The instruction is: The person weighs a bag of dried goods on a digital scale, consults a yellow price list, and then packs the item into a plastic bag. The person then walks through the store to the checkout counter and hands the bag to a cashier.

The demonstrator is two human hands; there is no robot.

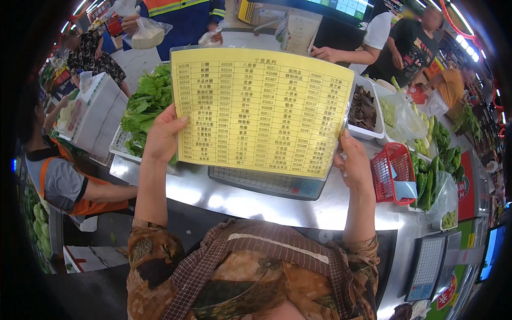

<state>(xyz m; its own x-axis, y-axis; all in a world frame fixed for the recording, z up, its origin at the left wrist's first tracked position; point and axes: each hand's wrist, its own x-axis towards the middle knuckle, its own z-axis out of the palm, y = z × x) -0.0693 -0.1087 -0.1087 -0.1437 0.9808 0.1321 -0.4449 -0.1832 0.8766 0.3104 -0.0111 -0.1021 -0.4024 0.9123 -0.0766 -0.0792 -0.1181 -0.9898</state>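
A laminated yellow sheet (pixel 260 116) printed with a table of writing and numbers is held up before me. My left hand (pixel 164 130) grips its left edge, thumb on the front. On the opposite edge, my right hand (pixel 352 160) pinches the lower right side. Behind and below the sheet stands a weighing scale (pixel 272 186); part of its keypad shows under the sheet's bottom edge, and the rest is hidden. The scale rests on a shiny metal counter (pixel 240 212).
Leafy lettuce (pixel 146 104) fills a white basket on the left. To the right are a tray of dark wood ear fungus (pixel 362 108), a small red plastic basket (pixel 394 172), green peppers (pixel 434 172) and a second scale (pixel 430 264). Several people stand around; one holds a bagged white block (pixel 146 38).
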